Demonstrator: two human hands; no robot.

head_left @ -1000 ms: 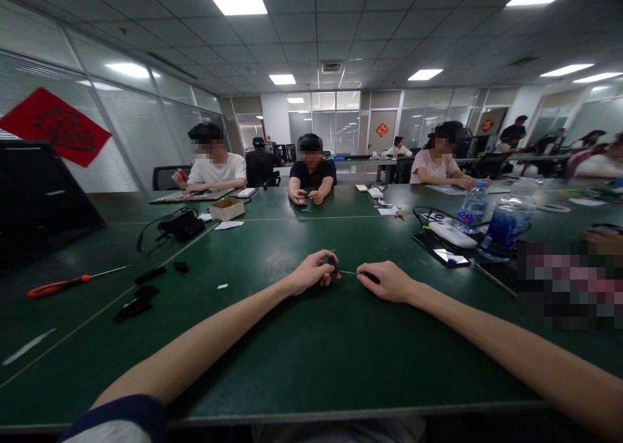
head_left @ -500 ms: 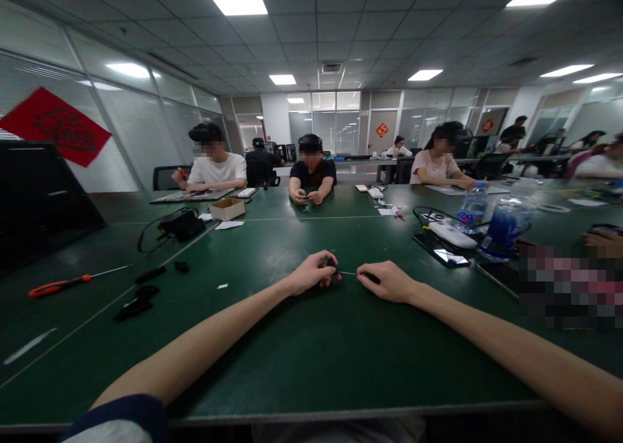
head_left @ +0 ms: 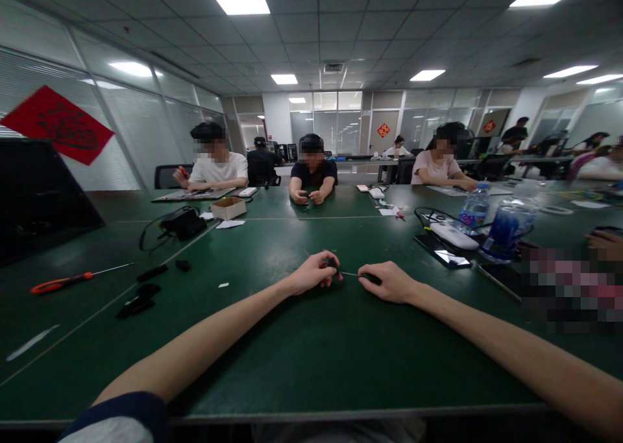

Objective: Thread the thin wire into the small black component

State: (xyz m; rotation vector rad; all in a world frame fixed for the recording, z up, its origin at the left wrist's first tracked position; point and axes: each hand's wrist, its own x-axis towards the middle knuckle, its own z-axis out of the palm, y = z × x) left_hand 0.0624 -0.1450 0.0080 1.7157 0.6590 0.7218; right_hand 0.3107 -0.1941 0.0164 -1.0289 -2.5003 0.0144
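L hand point(head_left: 317, 274): fingers curled snug round small black part point(head_left: 333, 263). R hand point(head_left: 389, 282): fingers closed on dark handle point(head_left: 372, 278) of thin grey rod point(head_left: 349, 274), aimed at part; contact unclear. Both mid-bench point(head_left: 311, 359), well in from near edge. Prob. best: firm L grip, rod straight, light R pressure.

Both arms point(head_left: 214, 338) stretch forward, hands point(head_left: 311, 275) curled close together.

Tabletop point(head_left: 282, 239) open beyond left hand point(head_left: 314, 273); bottles point(head_left: 506, 229) block right.
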